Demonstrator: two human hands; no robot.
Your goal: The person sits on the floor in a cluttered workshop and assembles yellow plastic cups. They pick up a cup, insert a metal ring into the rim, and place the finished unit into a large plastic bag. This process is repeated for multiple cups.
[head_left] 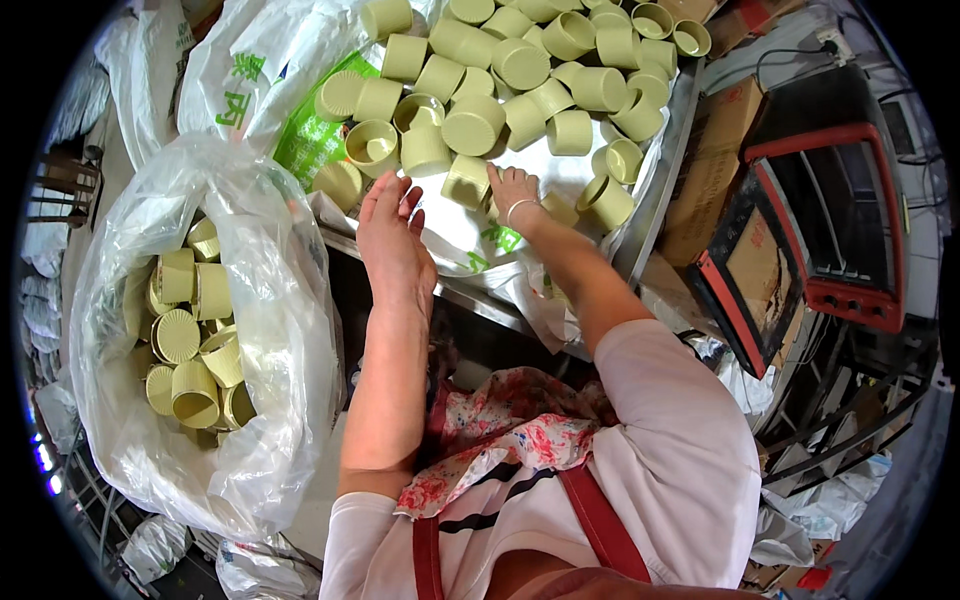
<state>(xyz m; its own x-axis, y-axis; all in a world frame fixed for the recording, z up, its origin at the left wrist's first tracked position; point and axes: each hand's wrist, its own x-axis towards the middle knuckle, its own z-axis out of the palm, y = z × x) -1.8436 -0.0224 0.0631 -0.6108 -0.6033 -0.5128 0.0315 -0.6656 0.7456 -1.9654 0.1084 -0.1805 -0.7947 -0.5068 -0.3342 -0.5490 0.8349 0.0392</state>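
Pale green ridged cups (520,90) lie heaped on the plastic-covered metal worktop (660,180). The right hand (513,192) presses its fingertips against one tipped cup (467,180). The left hand (393,240) hovers flat and empty just beside it. A clear plastic bag (270,300) at the left holds more cups.

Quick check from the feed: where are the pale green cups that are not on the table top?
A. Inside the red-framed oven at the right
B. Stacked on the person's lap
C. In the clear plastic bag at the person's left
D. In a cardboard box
C: the clear plastic bag at the left holds a heap of pale green cups, while the right hand touches a cup among those spread on the table and the left hand is open.
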